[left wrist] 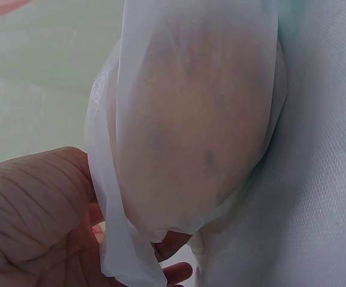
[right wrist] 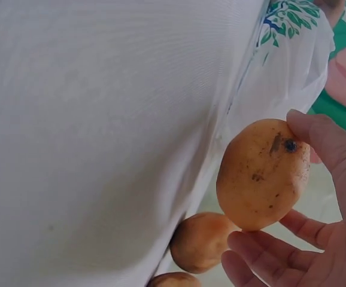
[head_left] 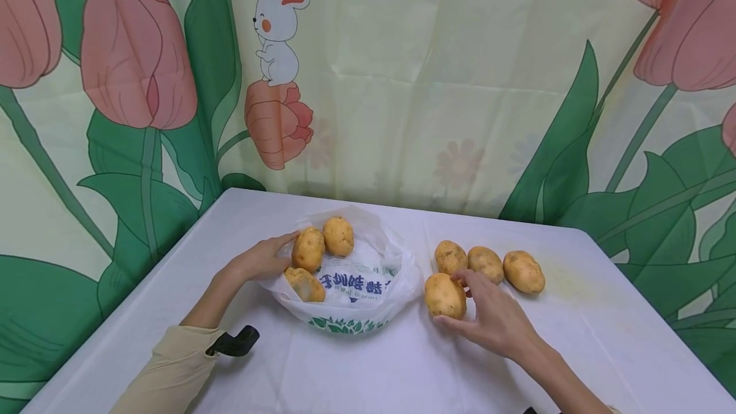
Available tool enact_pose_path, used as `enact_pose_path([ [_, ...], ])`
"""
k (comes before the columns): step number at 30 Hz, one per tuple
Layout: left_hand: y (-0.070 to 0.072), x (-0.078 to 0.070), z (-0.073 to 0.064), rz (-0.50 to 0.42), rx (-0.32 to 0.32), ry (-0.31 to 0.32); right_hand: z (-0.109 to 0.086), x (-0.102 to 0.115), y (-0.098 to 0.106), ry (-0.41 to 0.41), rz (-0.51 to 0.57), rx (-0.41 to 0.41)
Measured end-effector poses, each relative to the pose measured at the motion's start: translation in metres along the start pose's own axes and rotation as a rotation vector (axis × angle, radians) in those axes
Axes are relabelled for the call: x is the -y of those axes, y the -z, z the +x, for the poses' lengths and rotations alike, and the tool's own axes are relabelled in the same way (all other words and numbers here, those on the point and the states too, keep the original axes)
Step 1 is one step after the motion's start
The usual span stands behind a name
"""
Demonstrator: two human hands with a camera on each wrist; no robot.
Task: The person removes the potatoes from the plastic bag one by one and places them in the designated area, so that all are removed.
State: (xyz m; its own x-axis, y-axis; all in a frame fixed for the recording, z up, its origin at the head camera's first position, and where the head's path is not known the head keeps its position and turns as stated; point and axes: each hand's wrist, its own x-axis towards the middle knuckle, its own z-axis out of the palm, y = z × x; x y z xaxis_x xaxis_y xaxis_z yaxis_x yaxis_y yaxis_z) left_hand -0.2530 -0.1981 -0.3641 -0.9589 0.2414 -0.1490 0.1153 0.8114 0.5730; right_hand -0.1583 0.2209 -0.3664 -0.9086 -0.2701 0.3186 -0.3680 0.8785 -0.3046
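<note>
A white plastic bag (head_left: 345, 312) with blue and green print lies spread open on the table, with three potatoes (head_left: 338, 236) inside at its left and back. My left hand (head_left: 264, 259) grips the bag's left edge, close beside those potatoes. Up close in the left wrist view, the thin film (left wrist: 110, 197) passes between thumb and fingers, and a potato (left wrist: 191, 131) shows dimly through it. Just right of the bag, my right hand (head_left: 491, 315) holds a potato (head_left: 445, 296) between thumb and fingers. Dark specks mark this potato (right wrist: 263, 173) in the right wrist view.
Three more potatoes (head_left: 524, 272) rest in a row behind and to the right of the held one. A white cloth covers the table (head_left: 368, 375). Behind its back edge hangs a curtain (head_left: 402, 114) printed with tulips and a rabbit.
</note>
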Motion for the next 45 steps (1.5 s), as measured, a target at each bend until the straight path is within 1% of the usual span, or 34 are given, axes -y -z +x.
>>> enact_pose_path([
  [2,0.0,0.0,0.0,-0.001,0.001,0.007,-0.001,-0.001,-0.001,-0.014,-0.003,0.011],
  [7,0.0,-0.002,-0.002,0.004,0.0,0.001,-0.001,-0.002,-0.003,-0.039,-0.006,0.03],
  [20,0.0,-0.004,-0.003,0.004,-0.001,-0.01,-0.002,-0.002,-0.005,-0.057,-0.008,0.081],
  [25,0.001,-0.003,-0.003,0.005,-0.007,-0.029,-0.003,-0.001,-0.005,-0.049,-0.024,0.068],
  [31,0.0,-0.001,-0.004,0.009,-0.011,-0.027,-0.004,-0.001,-0.005,-0.027,-0.031,0.044],
  [38,0.0,-0.001,-0.003,0.008,-0.015,-0.036,-0.004,0.001,-0.004,-0.013,-0.027,0.038],
  [45,0.001,-0.002,-0.004,0.004,-0.013,-0.034,0.004,0.009,-0.002,0.011,-0.013,0.013],
])
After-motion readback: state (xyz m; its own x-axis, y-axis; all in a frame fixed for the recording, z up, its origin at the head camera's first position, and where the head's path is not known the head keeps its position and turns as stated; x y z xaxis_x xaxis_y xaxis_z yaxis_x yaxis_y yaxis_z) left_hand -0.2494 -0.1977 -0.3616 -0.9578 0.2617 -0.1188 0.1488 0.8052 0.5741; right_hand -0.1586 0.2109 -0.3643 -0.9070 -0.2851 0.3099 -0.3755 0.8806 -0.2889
